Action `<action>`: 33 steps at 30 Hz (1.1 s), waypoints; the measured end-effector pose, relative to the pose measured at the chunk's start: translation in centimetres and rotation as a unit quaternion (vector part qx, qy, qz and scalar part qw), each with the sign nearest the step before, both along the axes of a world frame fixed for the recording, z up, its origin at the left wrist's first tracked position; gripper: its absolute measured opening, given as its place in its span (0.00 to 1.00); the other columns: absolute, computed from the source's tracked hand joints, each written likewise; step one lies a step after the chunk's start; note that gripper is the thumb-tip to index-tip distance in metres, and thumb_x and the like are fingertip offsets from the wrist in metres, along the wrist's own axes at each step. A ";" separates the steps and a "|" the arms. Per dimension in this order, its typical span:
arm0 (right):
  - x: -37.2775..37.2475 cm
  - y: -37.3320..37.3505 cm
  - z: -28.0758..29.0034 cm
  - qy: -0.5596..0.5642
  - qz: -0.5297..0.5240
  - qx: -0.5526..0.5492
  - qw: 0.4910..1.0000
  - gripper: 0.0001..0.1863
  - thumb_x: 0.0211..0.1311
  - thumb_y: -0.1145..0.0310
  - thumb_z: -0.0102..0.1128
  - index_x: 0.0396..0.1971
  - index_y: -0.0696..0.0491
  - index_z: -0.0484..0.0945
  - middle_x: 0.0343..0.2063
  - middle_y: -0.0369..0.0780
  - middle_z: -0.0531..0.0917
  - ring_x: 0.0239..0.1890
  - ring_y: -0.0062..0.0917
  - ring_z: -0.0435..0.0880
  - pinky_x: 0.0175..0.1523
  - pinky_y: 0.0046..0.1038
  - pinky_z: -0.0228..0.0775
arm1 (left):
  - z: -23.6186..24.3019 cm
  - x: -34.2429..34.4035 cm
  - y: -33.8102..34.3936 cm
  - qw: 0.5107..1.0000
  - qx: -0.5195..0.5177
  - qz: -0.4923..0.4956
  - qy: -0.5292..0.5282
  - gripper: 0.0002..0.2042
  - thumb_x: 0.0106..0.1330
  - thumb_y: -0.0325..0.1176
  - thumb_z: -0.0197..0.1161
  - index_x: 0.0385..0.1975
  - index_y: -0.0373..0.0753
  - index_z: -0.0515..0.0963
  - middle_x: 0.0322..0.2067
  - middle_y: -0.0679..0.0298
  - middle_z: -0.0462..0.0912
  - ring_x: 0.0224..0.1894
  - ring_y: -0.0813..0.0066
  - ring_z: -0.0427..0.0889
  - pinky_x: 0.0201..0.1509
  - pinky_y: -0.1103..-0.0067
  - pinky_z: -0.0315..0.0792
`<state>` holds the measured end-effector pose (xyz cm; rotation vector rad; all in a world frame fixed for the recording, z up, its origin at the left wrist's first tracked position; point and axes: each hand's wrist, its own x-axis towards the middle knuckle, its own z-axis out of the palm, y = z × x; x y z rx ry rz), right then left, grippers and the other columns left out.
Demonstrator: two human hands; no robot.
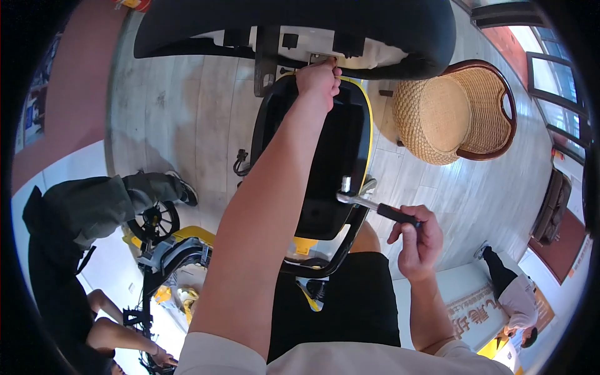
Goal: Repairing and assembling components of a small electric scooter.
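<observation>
- Loosely, it seems, the right hand [421, 242] holds the ratchet [387, 213] near the black panel [340, 144]; slackness could drop it.
- Left hand [317, 78] curls beneath the black seat [294, 14], grip hidden; fumbling might lose anything held.

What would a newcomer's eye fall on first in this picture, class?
Probably the big dark curved part across the top, with the left hand at its lower edge. Next, right of centre, comes the silver-headed ratchet in the right hand. The round woven chair at upper right also stands out.
</observation>
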<state>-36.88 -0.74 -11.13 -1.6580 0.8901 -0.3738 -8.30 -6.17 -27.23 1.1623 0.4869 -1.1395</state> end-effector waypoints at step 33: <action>-7.4 0.5 -1.4 0.060 -0.031 0.051 0.996 0.08 0.64 0.80 0.54 0.42 0.61 0.72 0.28 0.41 0.77 0.20 0.18 0.76 0.26 0.19 0.68 | -0.8 1.4 -1.8 0.915 -0.051 0.358 0.178 0.10 0.69 0.24 0.49 0.25 0.40 0.74 0.23 0.71 0.75 0.19 0.87 0.68 0.15 0.91 0.53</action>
